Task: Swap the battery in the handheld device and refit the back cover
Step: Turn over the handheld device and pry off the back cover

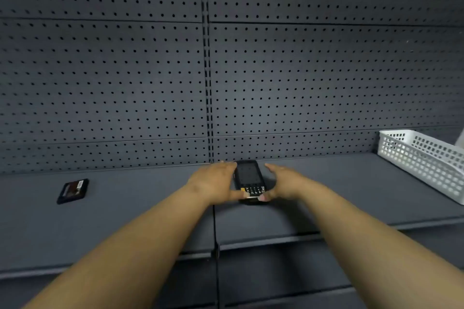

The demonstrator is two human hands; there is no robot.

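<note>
The device lies face up on the shelf, long axis near-to-far, between the left hand and right hand, open fingers flanking its sides.

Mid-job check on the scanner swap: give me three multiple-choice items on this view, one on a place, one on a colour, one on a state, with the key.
1. Where does the loose battery lie?
A. in the basket
B. on the shelf, left of the handheld device
C. on top of the device

2. What colour is the basket?
A. white
B. red
C. black

3. Which way does the device lie?
A. upright on its end
B. keypad side down
C. screen and keypad up

Key:
1 B, the battery lies alone on the shelf, far to the left.
2 A, its mesh walls are white against the dark pegboard.
3 C, the keys and screen show between the left hand and the right hand.
</note>
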